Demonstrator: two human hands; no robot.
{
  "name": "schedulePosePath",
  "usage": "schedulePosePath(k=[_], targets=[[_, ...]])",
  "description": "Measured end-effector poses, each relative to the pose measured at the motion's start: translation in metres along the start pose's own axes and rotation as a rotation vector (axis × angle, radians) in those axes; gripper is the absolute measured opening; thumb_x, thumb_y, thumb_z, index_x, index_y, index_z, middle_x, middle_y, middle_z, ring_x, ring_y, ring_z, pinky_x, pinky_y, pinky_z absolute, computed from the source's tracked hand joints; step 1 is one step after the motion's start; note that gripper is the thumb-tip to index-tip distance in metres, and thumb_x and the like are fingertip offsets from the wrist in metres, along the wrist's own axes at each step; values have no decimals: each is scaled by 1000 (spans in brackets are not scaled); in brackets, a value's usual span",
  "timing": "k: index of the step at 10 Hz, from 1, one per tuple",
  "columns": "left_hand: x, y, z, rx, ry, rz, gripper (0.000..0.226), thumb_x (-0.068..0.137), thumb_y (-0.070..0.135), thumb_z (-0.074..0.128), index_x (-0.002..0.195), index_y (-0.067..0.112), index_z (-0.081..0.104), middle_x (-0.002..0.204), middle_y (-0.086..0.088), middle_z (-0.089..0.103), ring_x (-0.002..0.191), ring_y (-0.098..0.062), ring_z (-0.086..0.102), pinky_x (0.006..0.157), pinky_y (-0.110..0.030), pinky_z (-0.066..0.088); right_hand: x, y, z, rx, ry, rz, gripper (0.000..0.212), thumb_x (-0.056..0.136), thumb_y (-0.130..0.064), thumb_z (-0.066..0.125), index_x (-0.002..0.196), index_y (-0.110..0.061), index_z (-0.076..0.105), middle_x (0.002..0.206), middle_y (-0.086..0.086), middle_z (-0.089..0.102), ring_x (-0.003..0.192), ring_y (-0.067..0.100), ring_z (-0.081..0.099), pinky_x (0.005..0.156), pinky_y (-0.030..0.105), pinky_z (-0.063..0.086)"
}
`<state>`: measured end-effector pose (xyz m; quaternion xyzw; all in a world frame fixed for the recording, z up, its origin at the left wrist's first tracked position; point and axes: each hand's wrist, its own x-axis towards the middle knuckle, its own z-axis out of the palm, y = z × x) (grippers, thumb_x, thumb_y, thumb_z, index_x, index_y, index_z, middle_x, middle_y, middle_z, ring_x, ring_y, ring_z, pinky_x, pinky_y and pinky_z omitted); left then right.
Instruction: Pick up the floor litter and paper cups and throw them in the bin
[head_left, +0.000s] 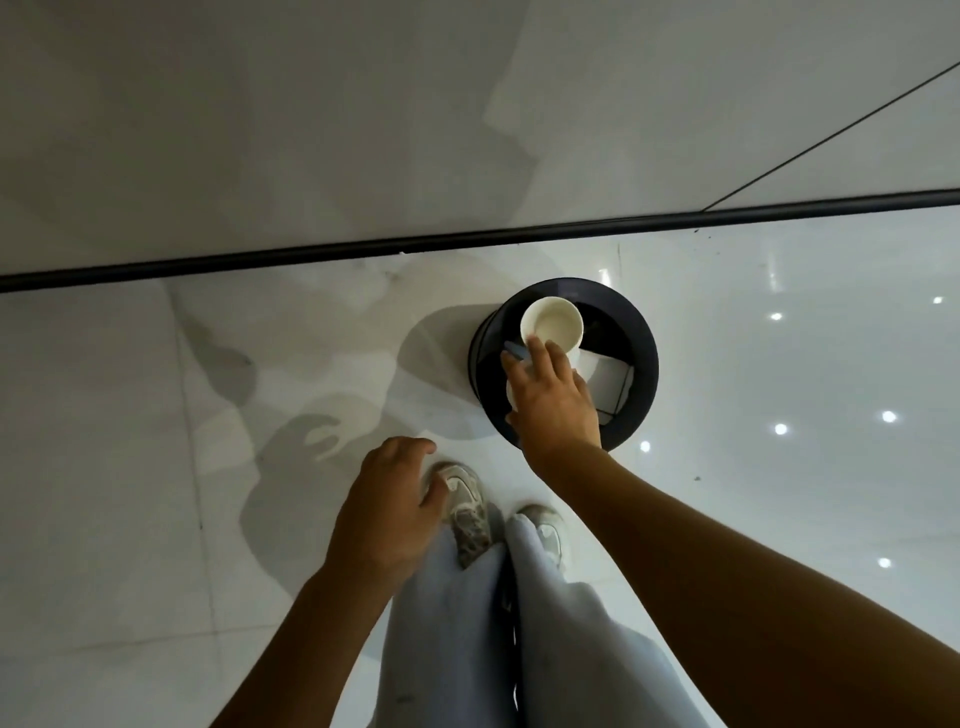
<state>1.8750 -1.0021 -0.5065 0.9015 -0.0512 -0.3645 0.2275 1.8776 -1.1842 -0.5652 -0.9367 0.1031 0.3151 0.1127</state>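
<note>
A round black bin (644, 332) stands on the glossy white floor just ahead of my feet. My right hand (553, 400) is above the bin's opening and grips a white paper cup (551, 325), whose open mouth faces up at me. A small blue-grey piece (514, 352) shows by my fingertips, and part of another white cup (510, 392) peeks out under my palm. Inside the bin lies white paper (608, 371). My left hand (389, 512) hangs over my left shoe with loosely curled fingers and holds nothing.
A black skirting strip (260, 257) runs along the foot of the grey wall right behind the bin. My shoes (467, 499) and pale trousers (519, 623) fill the lower middle. White tiled floor (779, 493) with ceiling-light reflections spreads to the right.
</note>
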Motion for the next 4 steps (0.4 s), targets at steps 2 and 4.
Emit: schedulePosePath(k=[2,4], targets=[[11,6,2,21,-3,-20,39,94,29,53,131,20,49,135,2,49,126,-14,41,89,-19,36,1,5,4,1,-10,-62,81,90,-23,64,152,-29,11,161,7,-4,148,31,-2,119,51,17],[-13,37,-21,116,-62,27,41,95,30,52,134,19,47,136,-1,49,125,-17,45,95,-25,40,-38,6,-32,178,-13,-85,72,92,-26,60,151,-27,18,161,8,8,146,33,11,115,51,24]])
